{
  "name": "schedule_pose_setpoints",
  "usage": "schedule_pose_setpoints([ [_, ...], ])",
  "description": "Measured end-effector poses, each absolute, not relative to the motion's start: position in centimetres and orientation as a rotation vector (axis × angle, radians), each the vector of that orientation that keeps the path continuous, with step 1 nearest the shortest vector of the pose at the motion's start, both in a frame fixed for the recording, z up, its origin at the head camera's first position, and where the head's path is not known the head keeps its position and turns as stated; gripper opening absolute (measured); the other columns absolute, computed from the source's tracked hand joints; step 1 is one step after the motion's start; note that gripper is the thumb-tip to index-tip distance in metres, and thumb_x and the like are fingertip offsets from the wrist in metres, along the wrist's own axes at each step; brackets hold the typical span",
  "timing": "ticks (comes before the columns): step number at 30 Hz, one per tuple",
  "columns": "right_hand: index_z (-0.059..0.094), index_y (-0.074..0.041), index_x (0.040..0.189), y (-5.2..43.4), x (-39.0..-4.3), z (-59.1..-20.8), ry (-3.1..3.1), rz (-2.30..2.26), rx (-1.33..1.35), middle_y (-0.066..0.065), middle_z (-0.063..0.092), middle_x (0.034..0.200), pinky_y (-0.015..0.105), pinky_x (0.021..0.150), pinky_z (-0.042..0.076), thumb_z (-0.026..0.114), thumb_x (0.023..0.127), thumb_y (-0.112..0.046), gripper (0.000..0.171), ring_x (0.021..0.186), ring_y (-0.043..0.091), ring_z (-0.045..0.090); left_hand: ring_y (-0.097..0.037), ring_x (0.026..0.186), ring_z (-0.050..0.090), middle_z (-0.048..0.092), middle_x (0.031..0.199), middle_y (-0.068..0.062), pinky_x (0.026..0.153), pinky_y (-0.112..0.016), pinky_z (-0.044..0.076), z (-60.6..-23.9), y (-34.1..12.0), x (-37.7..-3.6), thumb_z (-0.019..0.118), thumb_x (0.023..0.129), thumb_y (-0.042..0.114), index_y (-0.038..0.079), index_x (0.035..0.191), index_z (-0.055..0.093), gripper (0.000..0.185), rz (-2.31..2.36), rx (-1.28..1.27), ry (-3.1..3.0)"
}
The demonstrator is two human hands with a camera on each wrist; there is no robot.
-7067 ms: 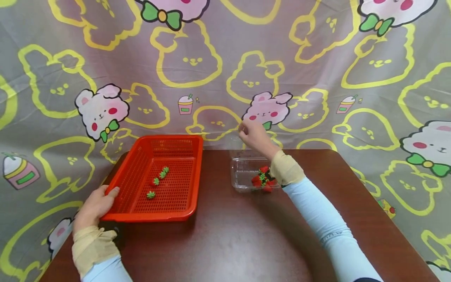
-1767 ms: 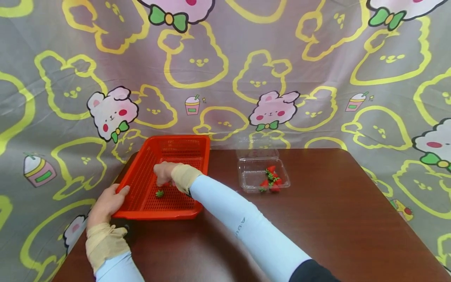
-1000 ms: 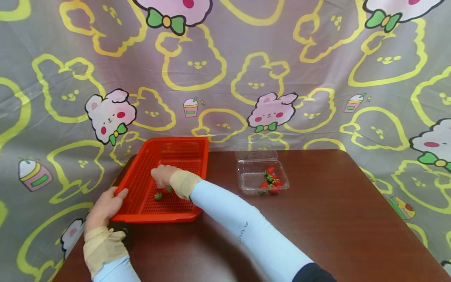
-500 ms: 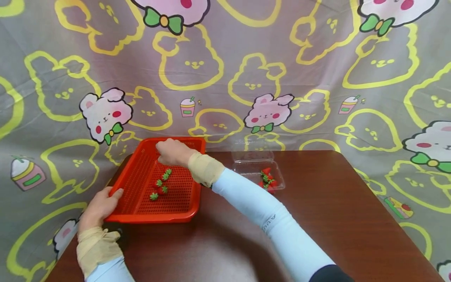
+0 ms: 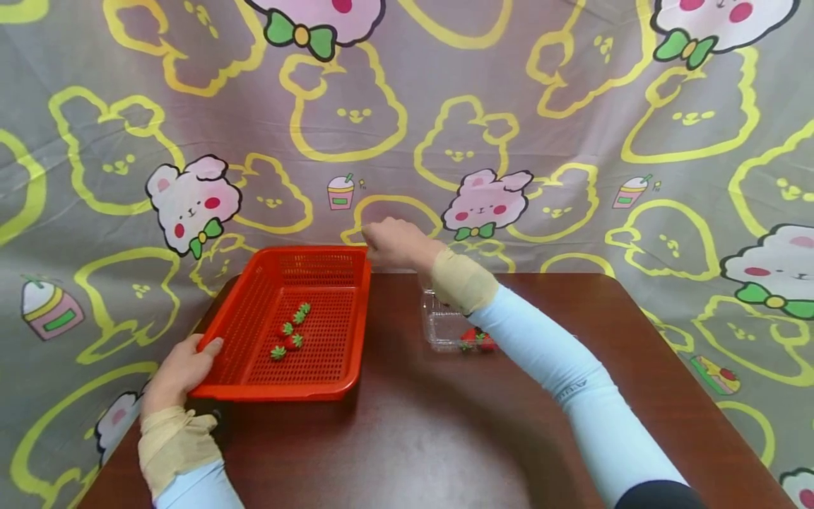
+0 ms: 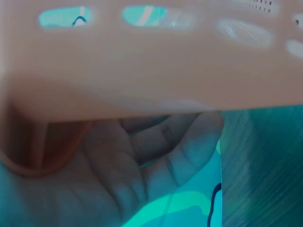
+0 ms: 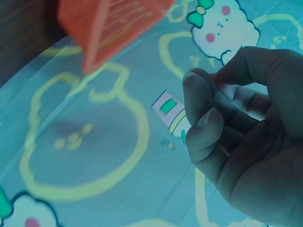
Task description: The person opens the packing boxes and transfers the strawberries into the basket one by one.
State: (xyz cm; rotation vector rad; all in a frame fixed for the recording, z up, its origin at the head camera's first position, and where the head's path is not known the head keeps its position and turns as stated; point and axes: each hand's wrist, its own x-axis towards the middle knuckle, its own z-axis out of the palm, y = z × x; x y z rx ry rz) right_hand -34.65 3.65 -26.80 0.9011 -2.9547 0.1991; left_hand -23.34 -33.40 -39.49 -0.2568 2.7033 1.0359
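My left hand (image 5: 181,371) grips the near left corner of a red plastic basket (image 5: 318,391), thumb over its rim. In the left wrist view the fingers (image 6: 180,156) curl under the edge of the basket wall (image 6: 142,71). Inside lie several strawberries (image 5: 292,342) with green leafy tops. My right hand (image 5: 400,242) is raised just beyond the basket's far right corner, its fingers loosely curled; the right wrist view shows nothing held between thumb and fingertips (image 7: 199,94). My right forearm partly covers a clear plastic box (image 5: 439,329) holding several strawberries (image 5: 469,336).
A brown wooden table (image 5: 407,438) carries the basket on the left and the clear box right of centre. Close behind its far edge hangs a grey cartoon-print curtain (image 5: 407,106). The box's raised clear lid is mostly hidden by the right hand and arm.
My right hand has lifted out of the basket and moved right. One more strawberry lies in the basket than seven seconds ago. My left hand keeps its grip on the rim.
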Motion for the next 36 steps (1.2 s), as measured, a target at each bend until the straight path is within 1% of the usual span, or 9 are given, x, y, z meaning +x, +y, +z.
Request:
schedule_pose_setpoints([
  [4,0.054,-0.014,0.082,6.4,-34.3,-27.4,-3.005,0.133,0.973,0.0,0.049,0.072,0.032,0.063,0.04,0.056,0.094,-0.021,0.014,0.068,0.017,0.048,-0.038,0.101,0.054,0.05,0.12,-0.032,0.083,-0.046,0.044,-39.5,-33.6,-23.3,0.033,0.104,0.043,-0.013,0.138,0.031,0.066,1.044,-0.251,2.7],
  [7,0.061,-0.013,0.086,8.4,-34.1,-28.1,-3.076,0.092,1.046,-0.001,0.057,0.076,0.032,0.066,0.044,0.057,0.091,-0.014,0.006,0.071,0.017,0.053,-0.039,0.102,0.054,0.05,0.122,-0.033,0.084,-0.048,0.044,-39.6,-33.7,-23.4,0.032,0.104,0.044,-0.013,0.139,0.03,0.067,1.05,-0.254,2.693],
  [11,0.069,-0.012,0.091,11.0,-34.1,-29.5,-3.163,0.084,1.097,0.001,0.066,0.081,0.033,0.069,0.049,0.061,0.087,-0.009,0.01,0.072,0.017,0.058,-0.04,0.103,0.053,0.049,0.123,-0.033,0.084,-0.048,0.044,-39.8,-33.8,-23.4,0.032,0.104,0.044,-0.013,0.139,0.029,0.067,1.058,-0.265,2.685],
  [17,0.067,-0.01,0.08,14.4,-34.3,-31.9,-3.192,-0.019,1.181,-0.001,0.059,0.071,0.034,0.067,0.051,0.061,0.086,-0.003,0.01,0.067,0.016,0.054,-0.04,0.103,0.053,0.048,0.123,-0.034,0.085,-0.049,0.044,-39.9,-33.8,-23.4,0.032,0.104,0.043,-0.013,0.14,0.028,0.067,1.051,-0.264,2.69],
  [19,0.066,-0.007,0.078,15.3,-34.2,-32.6,-3.21,-0.052,1.145,-0.002,0.055,0.068,0.033,0.063,0.049,0.061,0.085,-0.002,0.01,0.064,0.015,0.052,-0.04,0.103,0.053,0.048,0.123,-0.034,0.085,-0.049,0.044,-39.9,-33.8,-23.3,0.032,0.104,0.043,-0.013,0.14,0.028,0.067,1.048,-0.268,2.689],
  [24,0.068,-0.008,0.085,17.0,-34.2,-34.3,-3.269,-0.103,0.988,0.001,0.062,0.074,0.036,0.064,0.05,0.066,0.084,-0.008,0.002,0.068,0.019,0.058,-0.038,0.101,0.054,0.05,0.121,-0.033,0.083,-0.046,0.045,-39.9,-33.8,-23.3,0.032,0.104,0.043,-0.013,0.139,0.029,0.066,1.037,-0.256,2.702],
  [26,0.068,-0.01,0.088,17.5,-34.3,-35.1,-3.279,-0.128,0.91,0.005,0.068,0.085,0.042,0.072,0.054,0.068,0.086,-0.012,0.003,0.08,0.024,0.065,-0.038,0.101,0.054,0.05,0.121,-0.032,0.083,-0.046,0.045,-40.0,-33.8,-23.4,0.032,0.104,0.043,-0.013,0.139,0.03,0.066,1.031,-0.253,2.705],
  [30,0.066,-0.011,0.088,18.3,-34.4,-36.5,-3.292,-0.198,0.793,0.011,0.071,0.097,0.05,0.079,0.054,0.063,0.092,-0.016,0.007,0.093,0.033,0.068,-0.038,0.102,0.054,0.05,0.121,-0.032,0.083,-0.046,0.044,-39.9,-33.8,-23.6,0.031,0.104,0.043,-0.013,0.14,0.029,0.066,1.026,-0.254,2.703],
  [36,0.064,-0.012,0.087,19.2,-34.8,-38.7,-3.314,-0.253,0.65,0.012,0.07,0.096,0.052,0.071,0.053,0.059,0.09,-0.013,0.006,0.088,0.035,0.067,-0.037,0.101,0.054,0.05,0.12,-0.031,0.082,-0.045,0.044,-39.8,-33.7,-23.6,0.031,0.104,0.043,-0.013,0.139,0.03,0.066,1.021,-0.243,2.708],
])
